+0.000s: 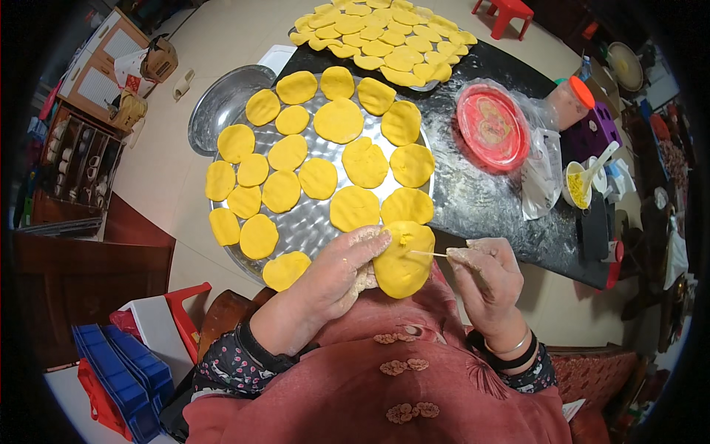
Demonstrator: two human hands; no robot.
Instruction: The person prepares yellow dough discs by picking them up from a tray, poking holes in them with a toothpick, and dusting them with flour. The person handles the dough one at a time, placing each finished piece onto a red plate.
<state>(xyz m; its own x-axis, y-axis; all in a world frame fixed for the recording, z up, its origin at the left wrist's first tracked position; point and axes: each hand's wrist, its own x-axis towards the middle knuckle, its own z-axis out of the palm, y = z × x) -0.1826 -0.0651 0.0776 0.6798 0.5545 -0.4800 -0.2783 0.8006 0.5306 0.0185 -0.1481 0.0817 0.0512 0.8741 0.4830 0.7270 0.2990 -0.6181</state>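
Note:
My left hand (336, 277) grips a floury yellow dough round (403, 270) by its left side, raised in front of my chest near the edge of a large round metal tray (285, 216). My right hand (484, 285) pinches a thin light stick (429, 254), whose far end touches the face of that round, a little below a small lump of yellow dough on it. Many flattened yellow rounds (281, 191) lie spread over the tray, several of them just beyond my hands.
A second tray of crowded rounds (384, 33) is behind, on the dark floury table (481, 207). At right are a red lid (488, 126), jar (566, 111), plastic bag (540, 192) and bowl with spoon (577, 185). A metal bowl (214, 111) is at left, blue crates (118, 370) lower left.

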